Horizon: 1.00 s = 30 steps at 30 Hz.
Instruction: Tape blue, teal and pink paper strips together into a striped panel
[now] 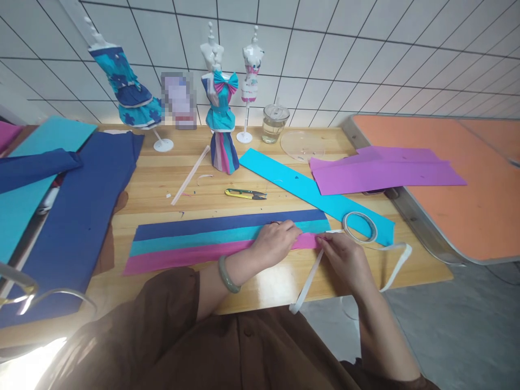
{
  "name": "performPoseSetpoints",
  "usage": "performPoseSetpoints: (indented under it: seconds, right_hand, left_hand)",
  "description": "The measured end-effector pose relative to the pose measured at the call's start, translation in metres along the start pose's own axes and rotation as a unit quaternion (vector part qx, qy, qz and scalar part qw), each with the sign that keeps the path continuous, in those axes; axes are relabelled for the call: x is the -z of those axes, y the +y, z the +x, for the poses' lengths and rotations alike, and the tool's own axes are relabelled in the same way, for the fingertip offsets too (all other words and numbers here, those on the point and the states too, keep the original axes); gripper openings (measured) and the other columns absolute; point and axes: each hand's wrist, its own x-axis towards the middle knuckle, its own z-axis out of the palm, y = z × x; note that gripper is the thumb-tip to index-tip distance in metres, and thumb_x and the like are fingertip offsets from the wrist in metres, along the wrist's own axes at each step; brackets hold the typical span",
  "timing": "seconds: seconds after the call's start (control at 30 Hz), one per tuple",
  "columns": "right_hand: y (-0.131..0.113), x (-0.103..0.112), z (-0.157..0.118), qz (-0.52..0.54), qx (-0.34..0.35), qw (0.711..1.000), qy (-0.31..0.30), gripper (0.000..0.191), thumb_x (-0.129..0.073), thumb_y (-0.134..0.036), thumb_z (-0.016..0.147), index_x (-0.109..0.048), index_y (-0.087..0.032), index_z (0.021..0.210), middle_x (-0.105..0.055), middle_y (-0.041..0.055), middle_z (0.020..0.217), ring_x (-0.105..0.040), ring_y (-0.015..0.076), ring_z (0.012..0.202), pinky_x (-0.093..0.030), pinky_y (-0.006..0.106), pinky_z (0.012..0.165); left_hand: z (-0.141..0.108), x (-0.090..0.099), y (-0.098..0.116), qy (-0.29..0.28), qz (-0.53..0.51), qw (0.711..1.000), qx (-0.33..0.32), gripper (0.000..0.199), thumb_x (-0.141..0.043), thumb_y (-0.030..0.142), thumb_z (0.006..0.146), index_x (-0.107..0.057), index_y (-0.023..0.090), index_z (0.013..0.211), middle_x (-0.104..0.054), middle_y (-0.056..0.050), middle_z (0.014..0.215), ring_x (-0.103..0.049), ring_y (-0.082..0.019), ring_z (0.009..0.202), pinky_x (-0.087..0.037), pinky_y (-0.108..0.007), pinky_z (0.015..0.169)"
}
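Observation:
A long sheet striped navy, turquoise and pink [190,236] lies along the front of the table. My left hand [278,242] rests over its right part, its fingers closed together on the pink stripe. At that stripe's right end, my right hand [347,259] is closed, thumb and finger pinching the pink edge. A narrow white tape strip [307,284] hangs from beside the right fingertips past the table edge. Just beyond this hand lies a tape roll [360,226], partly on a bright blue strip [290,176]. Exactly what sits inside the right pinch is partly hidden.
Yellow-handled thread snips [245,194] lie behind the striped sheet. Small dressed mannequins [221,111] and a glass of liquid [275,123] stand near the tiled wall. Purple sheets [385,170] reach across to an orange board [430,216]; navy material [73,216] covers the left side.

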Motion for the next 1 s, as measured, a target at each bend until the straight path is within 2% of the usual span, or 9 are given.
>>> performPoseSetpoints:
  seconds: [0.17, 0.33, 0.57, 1.0]
  right_hand:
    - [0.0052, -0.0017, 0.0034, -0.089, 0.041, 0.995, -0.001, 0.029, -0.046, -0.039, 0.089, -0.067, -0.019, 0.089, -0.068, 0.0059, 0.082, -0.06, 0.0213, 0.076, -0.045, 0.035, 0.07]
    - [0.005, -0.002, 0.0034, -0.129, 0.051, 0.99, 0.005, 0.031, -0.044, -0.039, 0.09, -0.067, -0.019, 0.088, -0.068, 0.0062, 0.081, -0.06, 0.0219, 0.077, -0.044, 0.035, 0.068]
    - [0.0023, -0.001, 0.0037, -0.133, 0.026, 0.991, -0.005, 0.029, -0.046, -0.038, 0.088, -0.068, -0.02, 0.086, -0.068, 0.0059, 0.081, -0.06, 0.0226, 0.077, -0.043, 0.034, 0.066]
    - [0.0019, -0.0023, 0.0058, -0.156, 0.005, 0.988, -0.022, 0.027, -0.046, -0.036, 0.089, -0.068, -0.021, 0.086, -0.067, 0.0054, 0.079, -0.058, 0.0222, 0.075, -0.041, 0.033, 0.064]
  left_hand:
    - [-0.0016, -0.0004, 0.0004, 0.016, -0.023, 0.999, 0.02, 0.025, -0.039, 0.017, 0.091, -0.053, 0.021, 0.112, -0.059, -0.003, 0.099, -0.059, -0.017, 0.087, -0.047, -0.03, 0.072]
    - [-0.0042, 0.003, 0.0022, 0.0, -0.021, 1.0, 0.019, 0.023, -0.04, 0.019, 0.091, -0.052, 0.019, 0.111, -0.057, -0.005, 0.099, -0.057, -0.019, 0.094, -0.047, -0.031, 0.078]
    - [-0.0067, 0.0059, 0.0061, -0.018, 0.026, 0.999, -0.017, 0.019, -0.041, 0.017, 0.09, -0.058, 0.019, 0.099, -0.056, -0.006, 0.095, -0.054, -0.019, 0.088, -0.046, -0.031, 0.071]
    - [-0.0091, 0.0005, 0.0091, -0.013, 0.065, 0.997, -0.028, 0.016, -0.046, 0.015, 0.088, -0.059, 0.02, 0.097, -0.053, -0.005, 0.09, -0.05, -0.021, 0.084, -0.043, -0.031, 0.068]
